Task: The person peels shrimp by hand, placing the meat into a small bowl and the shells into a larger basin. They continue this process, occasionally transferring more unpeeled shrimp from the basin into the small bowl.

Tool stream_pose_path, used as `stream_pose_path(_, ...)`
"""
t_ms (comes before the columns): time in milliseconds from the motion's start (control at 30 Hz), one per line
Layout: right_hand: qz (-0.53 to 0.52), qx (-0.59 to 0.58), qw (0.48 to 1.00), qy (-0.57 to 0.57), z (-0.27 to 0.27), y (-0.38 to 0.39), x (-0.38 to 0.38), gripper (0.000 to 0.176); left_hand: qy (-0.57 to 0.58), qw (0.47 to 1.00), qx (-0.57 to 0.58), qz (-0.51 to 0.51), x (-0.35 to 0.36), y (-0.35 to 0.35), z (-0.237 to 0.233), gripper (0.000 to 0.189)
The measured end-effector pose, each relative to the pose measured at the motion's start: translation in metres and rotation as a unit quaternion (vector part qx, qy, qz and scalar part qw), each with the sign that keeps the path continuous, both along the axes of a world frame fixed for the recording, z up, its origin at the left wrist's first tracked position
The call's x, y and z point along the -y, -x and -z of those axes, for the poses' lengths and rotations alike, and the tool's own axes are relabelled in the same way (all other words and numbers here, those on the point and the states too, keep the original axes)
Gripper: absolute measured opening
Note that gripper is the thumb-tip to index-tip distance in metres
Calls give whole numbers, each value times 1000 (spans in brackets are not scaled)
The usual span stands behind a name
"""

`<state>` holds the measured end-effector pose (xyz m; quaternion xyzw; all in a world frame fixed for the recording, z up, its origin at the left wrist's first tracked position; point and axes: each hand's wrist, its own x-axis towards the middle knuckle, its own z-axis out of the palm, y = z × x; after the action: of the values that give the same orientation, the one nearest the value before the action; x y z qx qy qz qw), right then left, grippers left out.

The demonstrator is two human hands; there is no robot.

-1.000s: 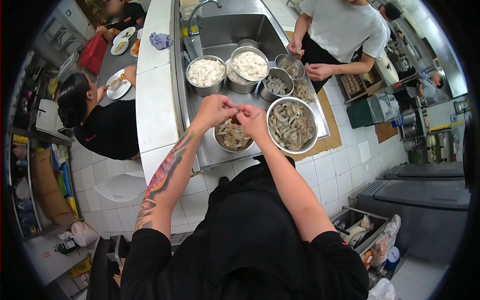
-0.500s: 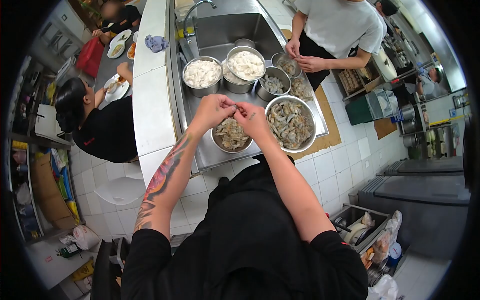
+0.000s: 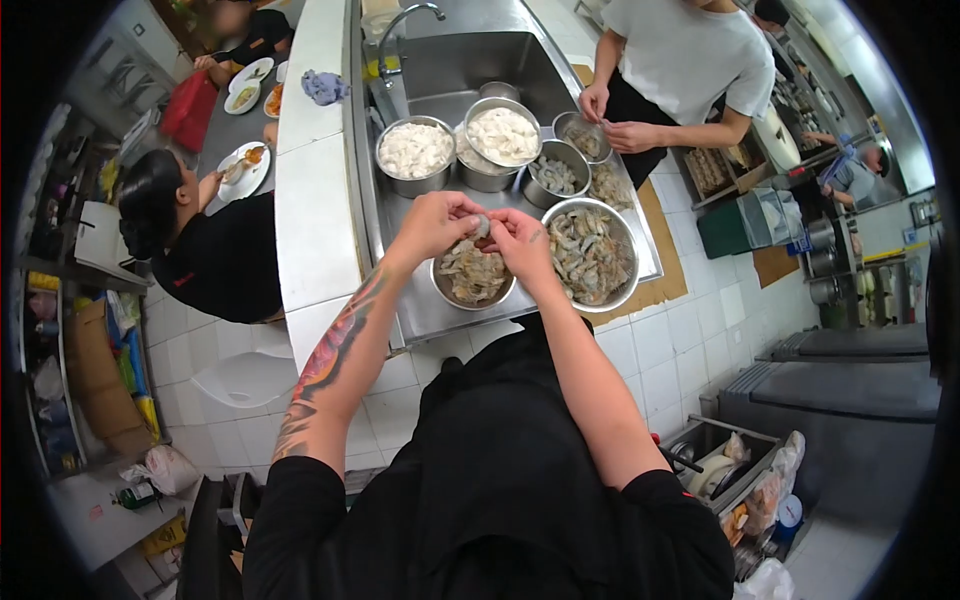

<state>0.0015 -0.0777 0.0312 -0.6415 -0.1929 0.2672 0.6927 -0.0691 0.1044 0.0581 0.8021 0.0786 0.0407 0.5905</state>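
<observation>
Both hands meet over the steel bench (image 3: 425, 318). The left hand (image 3: 435, 222) and the right hand (image 3: 518, 240) each pinch one pale shrimp (image 3: 482, 228) with closed fingers, holding it just above a small bowl (image 3: 475, 306) of peeled scraps. A large bowl (image 3: 634, 275) of raw shrimp stands just beside it, to the right. Across the bench, a person in a grey shirt (image 3: 690, 50) works over other bowls by the sink (image 3: 470, 60).

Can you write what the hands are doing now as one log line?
left hand: pinches shrimp | right hand: pinches same shrimp | under hands: small steel bowl | beside it: large shrimp bowl
</observation>
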Motion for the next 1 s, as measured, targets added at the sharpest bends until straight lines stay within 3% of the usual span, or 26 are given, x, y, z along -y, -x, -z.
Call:
stream_pose_path(67, 6, 54, 998, 31, -4, 4, -5, 20, -8, 1000, 5, -14, -2, -2, 6, 19)
stream_pose_path(133, 32, 237, 962, 130, -7, 7, -8, 20, -16, 999, 9, -29, -2, -1, 3, 18)
stream_pose_path(300, 30, 342, 919, 193, -9, 10, -12, 21, -82, 995, 44, -21, 7, 7, -9, 17)
stream_pose_path(433, 34, 298, 934, 193, 7, 5, -8, 21, -109, 992, 61, -12, 11, 9, -13, 17)
stream_pose_path(500, 41, 72, 994, 66, 8, 7, -6, 20, -108, 991, 75, -17, 12, 10, -16, 17)
stream_pose_path(533, 40, 73, 994, 66, 10, 7, -6, 20, -87, 994, 70, -18, 13, 10, -18, 18)
stream_pose_path(600, 70, -27, 996, -44, 14, 7, -7, 17, -67, 995, 66, -20, 12, 9, -16, 19)
stream_pose_path(700, 101, 30, 994, -40, 10, 10, -8, 14, -157, 980, 124, -18, 9, 6, -10, 18)
stream_pose_path(800, 148, 130, 980, -10, 2, 16, -13, 12, -184, 982, 39, -16, 10, 6, -14, 21)
stream_pose_path(867, 144, 178, 973, 7, 8, 16, -15, 12, 25, 1000, 9, 8, 10, 3, 0, 24)
stream_pose_path(933, 140, 225, 964, 25, 7, 18, -17, 11, 47, 999, 15, 13, 8, -2, 13, 27)
stream_pose_path(1000, 131, 179, 975, 24, 5, 19, -17, 9, 70, 997, 19, 20, 5, -4, 17, 29)
